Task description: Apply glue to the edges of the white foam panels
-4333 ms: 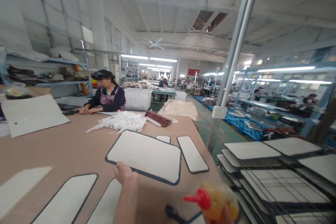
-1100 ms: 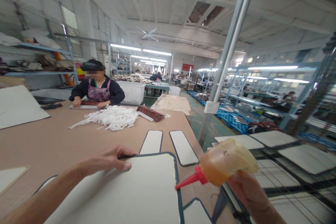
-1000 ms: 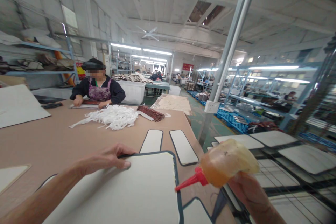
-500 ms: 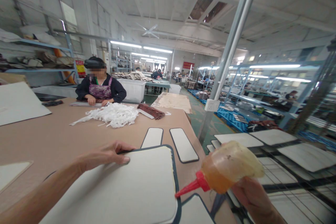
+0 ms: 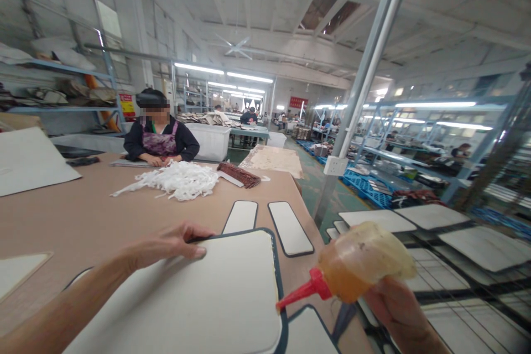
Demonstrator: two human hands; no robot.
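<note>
A large white panel with a dark rim [image 5: 199, 293] lies tilted in front of me. My left hand [image 5: 178, 243] grips its far edge, thumb on the white face and fingers over the rim. In my right hand [image 5: 394, 304] is a translucent bottle of amber liquid [image 5: 357, 265], its red nozzle pointing down to the left. The nozzle tip touches or nearly touches the panel's right edge, near the lower corner. A pale, uneven line runs along that edge. Smaller dark-rimmed panels [image 5: 290, 229] lie beyond and partly beneath the large one.
White strips [image 5: 178, 180] are heaped on the brown table [image 5: 124, 193], beside a brown bundle [image 5: 244, 175]. Across the table sits a person [image 5: 160, 138] in a purple apron. A metal post [image 5: 352, 94] stands at the table's right, near a rack of white panels [image 5: 485, 246].
The person across the table has brought their hands closer together. My hands, the panel and the bottle have barely moved.
</note>
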